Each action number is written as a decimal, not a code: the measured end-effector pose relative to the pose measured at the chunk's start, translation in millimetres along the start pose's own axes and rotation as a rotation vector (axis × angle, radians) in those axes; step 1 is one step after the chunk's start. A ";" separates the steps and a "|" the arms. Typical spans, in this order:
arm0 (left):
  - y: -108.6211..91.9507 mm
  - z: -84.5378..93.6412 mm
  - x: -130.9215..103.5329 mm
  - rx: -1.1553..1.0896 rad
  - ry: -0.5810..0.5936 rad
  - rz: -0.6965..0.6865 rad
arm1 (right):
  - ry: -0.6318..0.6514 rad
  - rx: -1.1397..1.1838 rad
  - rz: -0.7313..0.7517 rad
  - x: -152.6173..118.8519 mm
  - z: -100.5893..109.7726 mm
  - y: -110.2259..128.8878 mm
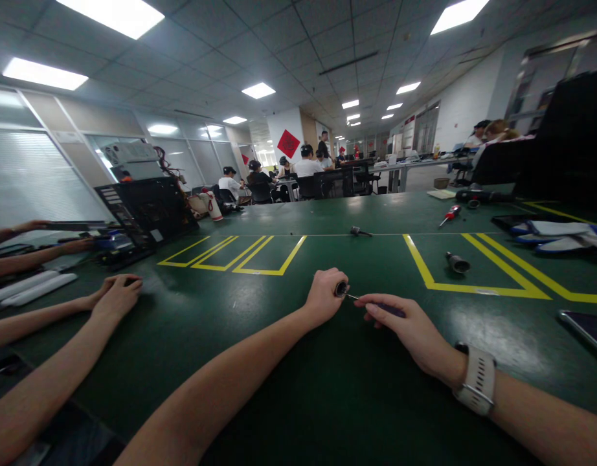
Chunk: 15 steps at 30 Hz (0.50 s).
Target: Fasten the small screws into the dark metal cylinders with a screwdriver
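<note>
My left hand (324, 294) is wrapped round a small dark cylindrical metal part (340, 289), whose round open end faces right. A thin screwdriver (390, 310) with a dark handle is pinched in my right hand (395, 317); its tip is at or close to the opening of the part. I cannot tell whether the tip is inside. Both hands are just above the green table (279, 362), near its middle. Farther off, a metal fitting (458, 262) lies within yellow tape lines, and a small dark metal piece (360, 232) lies beyond my hands.
At the right are a red-handled screwdriver (450, 215), a power drill (483, 196), white-and-blue gloves (561, 236) and a dark flat device (587, 330). A co-worker's hands (116, 294) rest at the left, near an open computer case (150, 210) and white rolls (39, 288).
</note>
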<state>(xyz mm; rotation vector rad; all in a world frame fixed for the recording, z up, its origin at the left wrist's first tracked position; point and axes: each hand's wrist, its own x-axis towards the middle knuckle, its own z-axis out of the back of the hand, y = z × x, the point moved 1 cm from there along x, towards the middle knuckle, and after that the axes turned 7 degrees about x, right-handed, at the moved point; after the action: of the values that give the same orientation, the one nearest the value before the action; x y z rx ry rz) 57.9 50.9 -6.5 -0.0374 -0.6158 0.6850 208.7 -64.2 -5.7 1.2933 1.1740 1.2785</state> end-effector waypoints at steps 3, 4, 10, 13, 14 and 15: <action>-0.5 0.5 -0.6 0.020 -0.007 0.008 | -0.004 0.004 0.009 -0.3 -0.4 0.7; 0.1 0.3 -0.6 0.004 -0.012 0.019 | 0.000 0.005 0.013 -0.2 -0.3 0.5; 4.3 -2.0 0.9 -0.295 -0.016 0.056 | 0.017 0.009 0.034 0.2 1.2 -1.1; 3.3 -2.8 1.6 -0.468 0.029 0.032 | 0.030 0.011 0.032 -0.2 1.4 -0.4; 2.8 -3.1 1.7 -0.511 0.046 0.024 | 0.035 0.013 0.029 -0.4 1.3 0.2; 2.5 -3.4 1.7 -0.538 0.059 0.017 | 0.038 0.015 0.027 -0.7 1.1 1.0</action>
<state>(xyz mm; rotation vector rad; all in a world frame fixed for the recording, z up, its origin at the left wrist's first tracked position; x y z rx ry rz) 59.3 54.5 -8.9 -0.5606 -0.7288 0.5170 209.8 -65.0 -4.9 1.3048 1.1986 1.3208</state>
